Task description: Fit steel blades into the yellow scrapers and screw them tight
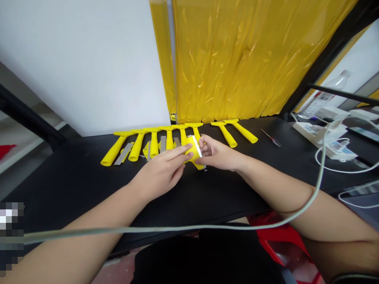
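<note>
Both my hands are at a small yellow plastic piece [194, 154] with a shiny metal strip along its right side, perhaps a scraper head. My left hand [161, 169] grips its left side, the fingers laid over the top face. On the right side, my right hand [214, 152] pinches its edge between thumb and curled fingers. Just behind stands a row of yellow T-shaped handles [137, 146], with grey metal plates [124, 153] lying between several of them. Two more yellow handles [245, 132] lie to the right of my right hand.
A screwdriver [271, 138] lies right of the handles on the black table [237, 189]. White power strips [325, 140] and a plastic bottle [328, 92] are at the far right. A pale cable [189, 227] loops across the foreground. Yellow film [237, 59] hangs behind the table.
</note>
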A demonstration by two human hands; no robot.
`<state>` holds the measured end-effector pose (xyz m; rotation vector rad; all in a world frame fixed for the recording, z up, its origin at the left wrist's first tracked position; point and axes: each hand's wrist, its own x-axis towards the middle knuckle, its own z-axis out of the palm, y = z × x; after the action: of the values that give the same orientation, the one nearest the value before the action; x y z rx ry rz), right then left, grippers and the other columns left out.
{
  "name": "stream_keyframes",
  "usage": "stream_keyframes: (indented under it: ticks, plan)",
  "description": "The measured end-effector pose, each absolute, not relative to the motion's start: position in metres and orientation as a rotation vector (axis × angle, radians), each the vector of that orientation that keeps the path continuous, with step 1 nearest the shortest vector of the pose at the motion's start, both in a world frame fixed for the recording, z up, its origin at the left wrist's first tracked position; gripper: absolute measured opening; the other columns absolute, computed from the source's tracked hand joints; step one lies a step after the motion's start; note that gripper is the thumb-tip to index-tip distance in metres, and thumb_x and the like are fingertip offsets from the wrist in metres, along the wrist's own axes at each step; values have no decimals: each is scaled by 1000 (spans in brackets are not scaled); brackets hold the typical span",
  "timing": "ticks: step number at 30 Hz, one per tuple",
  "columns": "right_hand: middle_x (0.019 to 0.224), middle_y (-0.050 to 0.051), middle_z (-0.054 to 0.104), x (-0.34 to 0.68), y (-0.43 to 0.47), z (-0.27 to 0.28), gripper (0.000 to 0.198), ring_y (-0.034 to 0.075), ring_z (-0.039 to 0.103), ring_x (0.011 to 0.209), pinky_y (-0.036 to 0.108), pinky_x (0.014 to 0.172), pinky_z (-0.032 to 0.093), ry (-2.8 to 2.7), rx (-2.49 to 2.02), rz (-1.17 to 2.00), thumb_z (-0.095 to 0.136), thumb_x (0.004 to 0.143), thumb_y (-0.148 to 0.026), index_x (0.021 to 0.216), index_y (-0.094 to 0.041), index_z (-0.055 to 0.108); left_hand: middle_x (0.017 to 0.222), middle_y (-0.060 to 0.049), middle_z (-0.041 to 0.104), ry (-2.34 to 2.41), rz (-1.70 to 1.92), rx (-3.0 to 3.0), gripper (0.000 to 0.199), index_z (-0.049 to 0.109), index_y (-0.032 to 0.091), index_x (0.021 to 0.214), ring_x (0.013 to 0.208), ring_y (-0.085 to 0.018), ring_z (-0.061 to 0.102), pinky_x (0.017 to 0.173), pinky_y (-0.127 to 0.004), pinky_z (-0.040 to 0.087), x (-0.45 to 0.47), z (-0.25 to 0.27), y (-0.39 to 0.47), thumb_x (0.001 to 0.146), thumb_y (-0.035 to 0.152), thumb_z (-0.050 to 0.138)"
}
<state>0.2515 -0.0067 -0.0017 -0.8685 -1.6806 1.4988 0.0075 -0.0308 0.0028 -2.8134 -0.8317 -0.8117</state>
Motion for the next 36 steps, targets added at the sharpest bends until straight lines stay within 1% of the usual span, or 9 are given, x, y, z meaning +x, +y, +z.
stream_keyframes:
  ticks: [7, 13, 19, 23, 25, 28, 31, 34, 36]
  plan:
    - [80, -6, 69, 251, -7, -3, 45, 11, 63, 65, 24, 63, 53, -1612, -947, 1626, 79, 75, -17, 108, -23, 49, 153, -16, 62, -773, -811, -2817, 38, 66, 16, 139, 133, -30, 67, 111, -50, 59, 7, 0, -29, 102, 14, 56]
    - [85, -4, 71, 261, -1, -4, 51, 13, 72, 72, 27, 69, 61, -1657, -862, 1746, 86, 79, -20, 116, -21, 52, 159, -13, 56, -742, -699, -2875, 42, 68, 25, 140, 134, -30, 66, 108, -48, 59, 3, 6, -31, 104, 13, 51]
    - [90, -3, 74, 266, -2, 1, 50, 15, 76, 81, 29, 76, 65, -1585, -795, 1899, 88, 81, -23, 119, -21, 55, 158, -15, 56, -722, -702, -2903, 41, 71, 27, 137, 134, -31, 66, 108, -50, 58, 3, 7, -32, 104, 15, 50]
    - [89, 0, 76, 269, 0, 6, 40, 16, 76, 79, 34, 78, 67, -1561, -830, 1936, 85, 86, -31, 113, -20, 58, 160, -16, 54, -759, -717, -2944, 38, 74, 26, 132, 132, -32, 66, 108, -49, 58, 2, 7, -32, 104, 16, 51]
    - [85, 1, 75, 274, 3, 8, 32, 15, 74, 72, 32, 71, 65, -1628, -891, 1849, 79, 91, -37, 109, -19, 60, 161, -17, 53, -784, -734, -2956, 38, 74, 25, 131, 131, -32, 67, 107, -49, 58, 1, 7, -31, 104, 16, 50]
    - [81, 2, 73, 285, 6, 13, 22, 13, 68, 64, 26, 61, 59, -1911, -1044, 1496, 74, 92, -37, 101, -17, 68, 162, -16, 51, -868, -769, -2969, 38, 73, 24, 132, 133, -31, 66, 109, -48, 56, 0, 7, -30, 103, 16, 50]
    - [82, 2, 74, 292, 4, 15, 20, 14, 68, 71, 25, 65, 55, -2272, -1097, 1197, 79, 86, -31, 100, -16, 76, 160, -14, 53, -964, -836, -3000, 36, 72, 25, 133, 138, -30, 63, 112, -46, 55, 0, 9, -29, 104, 18, 51]
    - [84, 2, 76, 289, 1, 14, 29, 15, 70, 76, 25, 69, 54, -2472, -1094, 1098, 86, 80, -28, 105, -16, 80, 157, -14, 56, -1014, -921, -3067, 32, 71, 25, 131, 144, -31, 56, 115, -48, 52, 0, 10, -28, 104, 20, 54]
    - [84, 3, 76, 282, -1, 13, 25, 15, 70, 75, 25, 70, 53, -2539, -1120, 1027, 84, 81, -23, 105, -16, 81, 153, -14, 59, -1032, -1068, -3119, 28, 70, 24, 128, 144, -31, 56, 114, -48, 51, 1, 8, -27, 103, 21, 58]
